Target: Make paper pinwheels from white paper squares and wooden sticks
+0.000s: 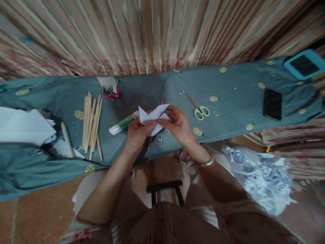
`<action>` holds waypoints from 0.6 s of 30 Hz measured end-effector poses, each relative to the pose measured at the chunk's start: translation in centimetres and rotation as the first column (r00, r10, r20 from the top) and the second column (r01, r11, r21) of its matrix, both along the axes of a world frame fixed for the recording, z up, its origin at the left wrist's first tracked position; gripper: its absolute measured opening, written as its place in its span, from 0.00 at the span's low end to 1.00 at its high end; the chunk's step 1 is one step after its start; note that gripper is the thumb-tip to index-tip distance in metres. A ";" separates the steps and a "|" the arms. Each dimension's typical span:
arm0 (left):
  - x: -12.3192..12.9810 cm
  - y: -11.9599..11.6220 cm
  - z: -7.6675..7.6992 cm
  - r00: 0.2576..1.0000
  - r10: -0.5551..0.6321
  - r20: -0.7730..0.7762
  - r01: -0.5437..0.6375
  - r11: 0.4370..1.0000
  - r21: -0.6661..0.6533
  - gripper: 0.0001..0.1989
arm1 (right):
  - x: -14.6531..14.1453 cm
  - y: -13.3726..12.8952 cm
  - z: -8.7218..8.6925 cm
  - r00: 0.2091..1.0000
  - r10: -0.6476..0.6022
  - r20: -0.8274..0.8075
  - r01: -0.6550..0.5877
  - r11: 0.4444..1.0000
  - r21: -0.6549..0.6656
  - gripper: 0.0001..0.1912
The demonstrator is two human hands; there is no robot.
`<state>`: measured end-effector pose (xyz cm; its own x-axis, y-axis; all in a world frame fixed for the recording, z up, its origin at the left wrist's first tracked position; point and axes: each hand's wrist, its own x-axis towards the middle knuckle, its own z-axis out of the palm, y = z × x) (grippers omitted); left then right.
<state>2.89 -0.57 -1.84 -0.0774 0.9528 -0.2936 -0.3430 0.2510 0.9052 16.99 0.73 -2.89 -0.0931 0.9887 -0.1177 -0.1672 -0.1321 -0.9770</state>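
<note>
Left hand [137, 133] pinching folded white paper [151, 117] from eight o'clock; right hand [179, 126] gripping same sheet from three. Paper held over teal cloth [236, 108]. Around paper: glue stick [124, 122] at nine, close by; wooden sticks [91, 127] at nine, farther out; red box [115, 96] at ten; scissors [198, 111] at three.

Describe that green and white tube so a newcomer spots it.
On the teal tablecloth, look between the pile of wooden sticks and the left hand. The tube lies slanted there; unlike the thin sticks, it is thick, with a green band and white end.
</note>
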 end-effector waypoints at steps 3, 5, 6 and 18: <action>-0.1 0.0 -0.2 1.000 -0.014 0.013 0.014 1.000 0.005 0.09 | 0.0 0.0 -0.1 1.000 0.005 0.021 -0.005 1.000 -0.004 0.32; -0.1 0.0 -0.3 1.000 -0.010 0.022 0.009 1.000 0.004 0.09 | 0.0 -0.1 -0.2 1.000 0.000 0.029 0.000 1.000 -0.004 0.31; 0.0 0.0 -0.3 1.000 -0.004 0.026 0.004 1.000 0.004 0.09 | 0.0 -0.1 -0.2 1.000 -0.005 0.030 0.006 1.000 -0.001 0.31; 0.2 -0.1 -0.1 0.999 0.000 -0.052 0.001 1.000 0.023 0.12 | 0.4 0.0 -0.2 0.998 -0.034 0.054 0.033 0.999 0.019 0.29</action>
<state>3.07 -0.67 -1.98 -0.0912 0.9594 -0.2670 -0.2956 0.2299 0.9272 17.36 0.70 -3.11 -0.0536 0.9932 -0.1036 -0.1177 -0.1093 -0.9870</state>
